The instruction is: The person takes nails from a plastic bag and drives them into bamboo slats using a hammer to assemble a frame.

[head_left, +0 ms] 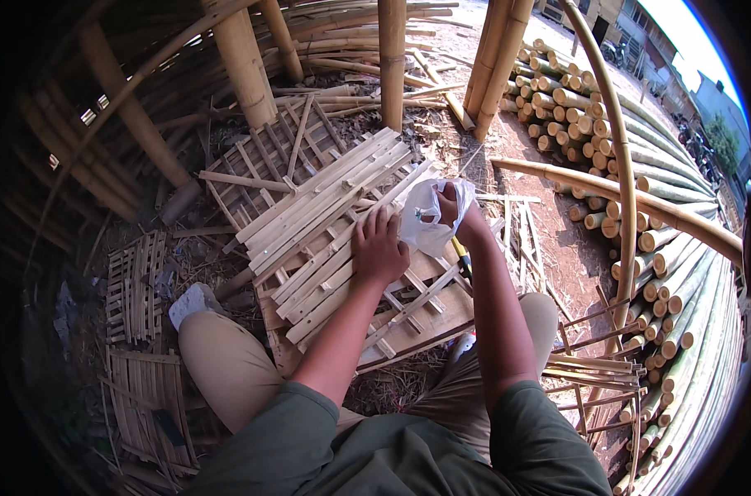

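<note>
My left hand (381,250) lies on a row of pale bamboo slats (326,207), fingers spread and stretched forward, with the thumb toward a white plastic bag (425,233). The slats run diagonally, side by side, over crosspieces on a wooden board (441,318). At the board's far right, my right hand (448,205) is in the mouth of the bag, whose thin white plastic surrounds it. Its fingertips are hidden in there, and what they touch cannot be made out. Beneath my right forearm shows a yellow-and-black handle (463,256), partly covered.
Slatted bamboo frames lie beyond the board (268,153) and at my left (135,285). Thick bamboo posts (392,66) rise ahead. Stacked bamboo poles (673,273) fill the right side, with a slanting pole (623,194) before them. Thin sticks (590,372) stand near my right knee.
</note>
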